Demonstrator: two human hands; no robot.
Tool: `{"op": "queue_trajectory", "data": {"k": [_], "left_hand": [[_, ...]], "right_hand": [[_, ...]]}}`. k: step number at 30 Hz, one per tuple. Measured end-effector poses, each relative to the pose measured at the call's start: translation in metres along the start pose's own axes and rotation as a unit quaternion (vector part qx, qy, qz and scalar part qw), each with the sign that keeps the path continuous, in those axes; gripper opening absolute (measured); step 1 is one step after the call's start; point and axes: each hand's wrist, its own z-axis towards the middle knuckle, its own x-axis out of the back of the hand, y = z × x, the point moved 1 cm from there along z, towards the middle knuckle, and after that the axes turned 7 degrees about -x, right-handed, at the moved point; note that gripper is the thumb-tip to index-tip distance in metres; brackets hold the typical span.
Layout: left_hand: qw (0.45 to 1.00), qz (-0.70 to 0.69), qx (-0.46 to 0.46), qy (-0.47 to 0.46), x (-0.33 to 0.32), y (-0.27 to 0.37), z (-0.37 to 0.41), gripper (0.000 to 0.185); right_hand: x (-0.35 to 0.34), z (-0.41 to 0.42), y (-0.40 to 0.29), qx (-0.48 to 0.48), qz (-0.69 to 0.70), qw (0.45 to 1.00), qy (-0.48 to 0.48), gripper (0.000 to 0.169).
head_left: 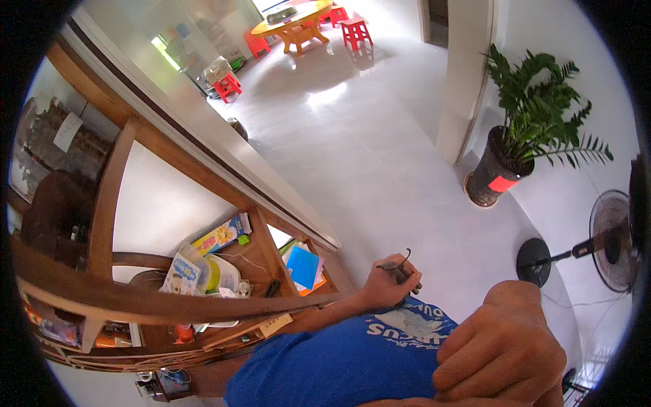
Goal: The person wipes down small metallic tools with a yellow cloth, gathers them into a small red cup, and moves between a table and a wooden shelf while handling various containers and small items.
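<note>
My left hand (389,285) is in front of my blue printed T-shirt (346,361). Its fingers are closed around a pair of dark eyeglasses (408,256), with one curved temple tip sticking up past the fingers. Most of the frame is hidden by the hand. Very near the camera at lower right, my right hand (501,346) is curled into a fist. Nothing shows in it, though its palm side is out of sight.
Wooden shelving (203,308) at left holds boxes, a blue folder (302,268) and small items. A potted plant (496,165) and a standing fan (534,263) are on the right. Further off are a round yellow table (300,35) and red stools (356,31) on pale floor.
</note>
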Motion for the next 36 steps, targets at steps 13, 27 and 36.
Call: {"op": "queue_trajectory", "data": {"k": [13, 27, 36], "left_hand": [[0.987, 0.089, 0.001, 0.130, 0.045, 0.011, 0.061, 0.011], [0.957, 0.083, 0.020, 0.276, -0.006, 0.002, 0.141, 0.009], [0.959, 0.082, 0.002, 0.272, -0.047, 0.002, 0.213, 0.009]], "right_hand": [[0.083, 0.018, 0.052, 0.198, -0.053, 0.971, 0.121, 0.057], [0.230, 0.004, 0.013, 0.005, 0.161, 0.968, -0.192, 0.054], [0.305, -0.023, -0.028, 0.011, 0.158, 0.971, -0.177, 0.048]]}}
